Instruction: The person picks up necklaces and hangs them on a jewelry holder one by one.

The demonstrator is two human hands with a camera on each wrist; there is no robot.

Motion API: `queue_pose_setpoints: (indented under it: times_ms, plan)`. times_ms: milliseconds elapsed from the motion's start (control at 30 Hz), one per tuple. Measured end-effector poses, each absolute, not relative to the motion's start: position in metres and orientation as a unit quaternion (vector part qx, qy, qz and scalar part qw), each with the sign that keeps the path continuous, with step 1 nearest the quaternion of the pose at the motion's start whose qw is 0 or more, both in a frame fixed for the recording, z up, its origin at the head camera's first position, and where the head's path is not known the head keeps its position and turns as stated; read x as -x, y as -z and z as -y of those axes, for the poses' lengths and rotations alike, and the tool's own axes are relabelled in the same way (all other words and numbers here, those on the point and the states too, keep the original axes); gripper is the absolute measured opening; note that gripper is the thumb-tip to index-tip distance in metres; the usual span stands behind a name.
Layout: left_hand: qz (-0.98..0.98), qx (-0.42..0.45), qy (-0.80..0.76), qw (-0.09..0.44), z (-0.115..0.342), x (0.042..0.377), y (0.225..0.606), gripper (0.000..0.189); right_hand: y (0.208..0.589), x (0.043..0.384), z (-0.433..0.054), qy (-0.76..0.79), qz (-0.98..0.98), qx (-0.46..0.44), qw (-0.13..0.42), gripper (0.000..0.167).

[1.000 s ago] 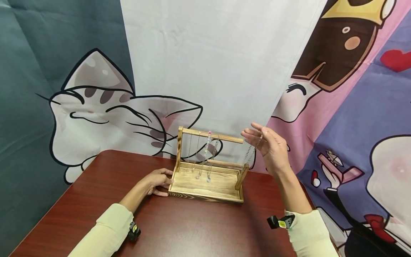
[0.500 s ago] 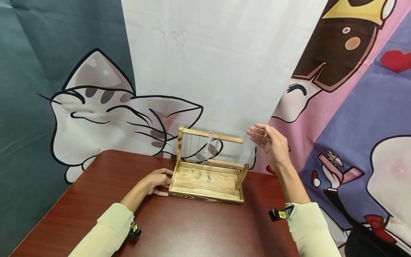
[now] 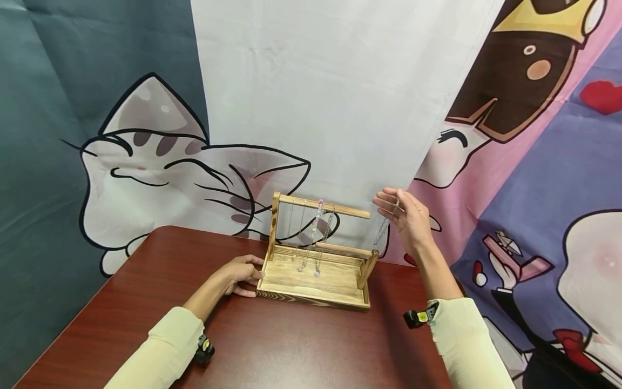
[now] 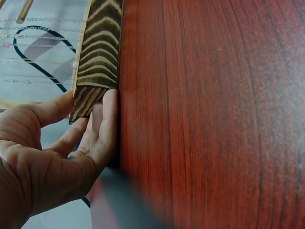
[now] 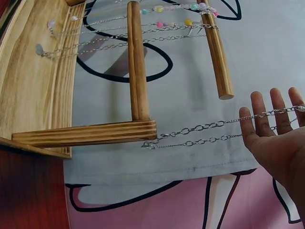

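A wooden jewelry stand (image 3: 286, 278) has a shallow tray, a high rod (image 3: 352, 211) with a free right end, and a lower rod (image 5: 136, 62). My left hand (image 3: 239, 274) grips the tray's left end; in the left wrist view its thumb lies on the near wall (image 4: 97, 52) side and fingers reach under the corner. My right hand (image 3: 410, 220), raised right of the high rod's end, pinches a silver chain necklace (image 5: 200, 127). The chain crosses the extended fingers and hangs near the right post (image 5: 86, 134); the pinch itself is cut off in the right wrist view.
Several necklaces hang from the high rod, one a beaded necklace (image 3: 313, 229) with pastel beads; their pendants reach down to the tray. The stand sits on a reddish-brown table (image 3: 291, 346). Close behind is a printed cloth backdrop (image 3: 340, 108).
My right hand has shifted slightly right with the necklace, whose hanging chain now lies right of the post instead of overlapping it. My left hand and the stand stay in place.
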State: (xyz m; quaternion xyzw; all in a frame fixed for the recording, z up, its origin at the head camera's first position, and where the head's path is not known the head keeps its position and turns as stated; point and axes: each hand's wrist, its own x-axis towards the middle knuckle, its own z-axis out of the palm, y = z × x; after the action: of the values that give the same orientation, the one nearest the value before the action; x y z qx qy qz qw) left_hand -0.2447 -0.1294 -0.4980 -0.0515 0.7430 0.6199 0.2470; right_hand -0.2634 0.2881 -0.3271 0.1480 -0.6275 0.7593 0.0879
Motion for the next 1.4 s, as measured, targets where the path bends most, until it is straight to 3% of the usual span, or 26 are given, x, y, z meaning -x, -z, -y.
queue_pose_setpoints:
  times_ms: [667,1400]
  plan:
    - [-0.741,0.052,-0.623,0.246,0.129,0.243,0.498,0.053,0.33,0.273,-0.259,-0.738,0.654,-0.156,0.062,0.039]
    - [-0.74,0.052,-0.624,0.244,0.128,0.244,0.499,0.053,0.336,0.276,-0.234,-0.763,0.621,-0.178,-0.01,0.041]
